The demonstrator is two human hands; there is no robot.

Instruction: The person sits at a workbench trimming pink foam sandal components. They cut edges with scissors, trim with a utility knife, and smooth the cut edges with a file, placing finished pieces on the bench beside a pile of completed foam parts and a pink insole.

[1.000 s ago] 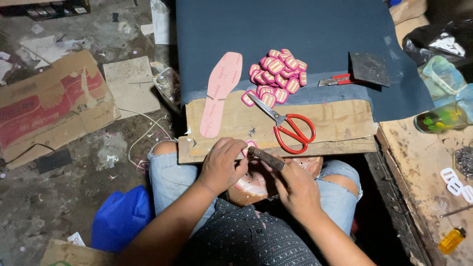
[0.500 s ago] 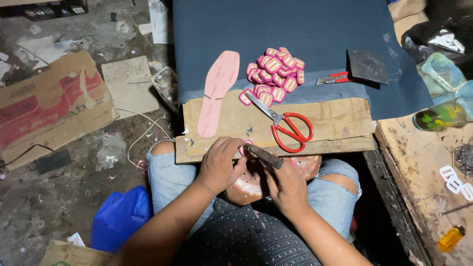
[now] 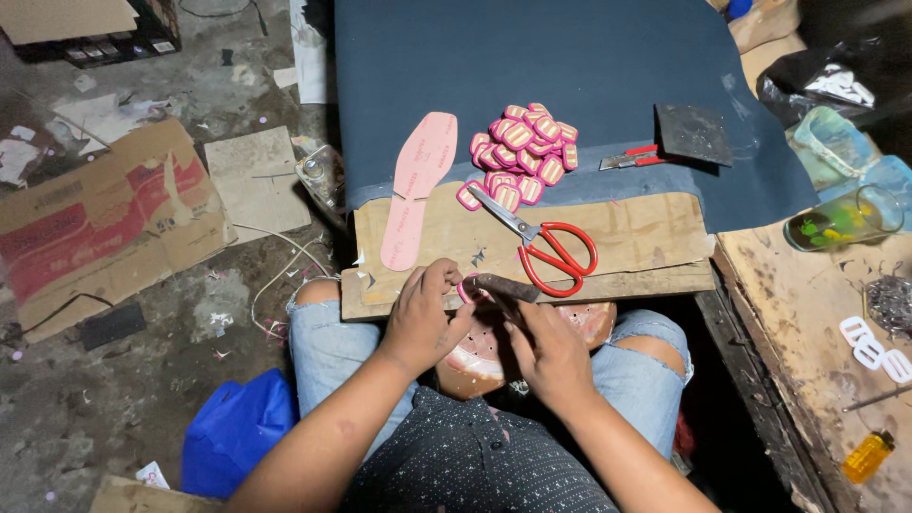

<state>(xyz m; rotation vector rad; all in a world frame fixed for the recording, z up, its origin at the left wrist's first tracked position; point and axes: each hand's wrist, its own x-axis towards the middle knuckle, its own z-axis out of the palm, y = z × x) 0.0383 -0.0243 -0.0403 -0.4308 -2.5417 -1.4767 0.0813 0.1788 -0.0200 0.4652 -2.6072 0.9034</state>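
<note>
The left hand is curled around a small pink oval patch, pinching it at the front edge of the board. The right hand grips a dark, rusty-looking file, whose flat bar lies across the patch. Both hands work just above a rounded, pinkish-brown block that rests in the lap between the knees of worn, faded jeans.

The board is a rough slab of scuffed, stained wood, lying over a dark blue sheet of smooth matte material. On the board lie scissors with red looped handles and steel blades, pointing at a heap of pink patches with tan centres. Left of the heap is a long pink insole, flat and sole-shaped. Farther back sit a red-handled cutter and a dark square pad.

To the right a worn bench, its top blotched and chipped, carries a glass with green contents and white buckles. The floor is gritty concrete strewn with flattened cardboard, paper scraps and a blue bag.
</note>
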